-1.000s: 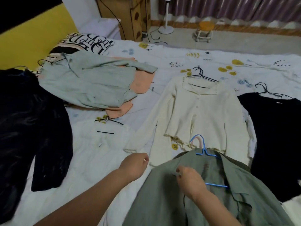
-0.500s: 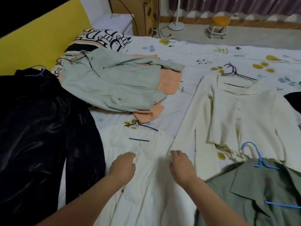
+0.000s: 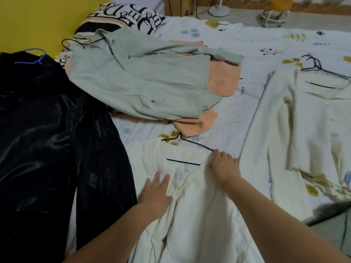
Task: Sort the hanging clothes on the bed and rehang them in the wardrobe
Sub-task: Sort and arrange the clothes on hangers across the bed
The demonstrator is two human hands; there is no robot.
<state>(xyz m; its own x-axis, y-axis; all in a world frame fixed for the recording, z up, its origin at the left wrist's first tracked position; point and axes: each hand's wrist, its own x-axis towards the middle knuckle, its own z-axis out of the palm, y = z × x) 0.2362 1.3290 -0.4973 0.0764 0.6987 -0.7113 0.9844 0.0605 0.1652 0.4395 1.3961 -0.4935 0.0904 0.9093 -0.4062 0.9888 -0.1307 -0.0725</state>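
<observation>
We're on the white shirt (image 3: 190, 215), lying flat at the bed's (image 3: 247, 44) near edge, still on its black hanger (image 3: 190, 147). Left hand (image 3: 154, 194) lies flat on the placket, fingers straight, gripping nothing; looks like it's pinning or smoothing the fabric beside the button (image 3: 179, 175). Right hand (image 3: 224, 166) sits on the shoulder by the hanger's arm, fingers bent over the cloth; can't tell if it's actually gripping. Probably squaring the shirt on the hanger before lifting. Others are spread singly, presumably for sorting: black garment (image 3: 47, 149) along the left edge, pale green top (image 3: 142, 78) over an orange one (image 3: 224, 78) toward the headboard, cream cardigan (image 3: 303, 130) at right.
</observation>
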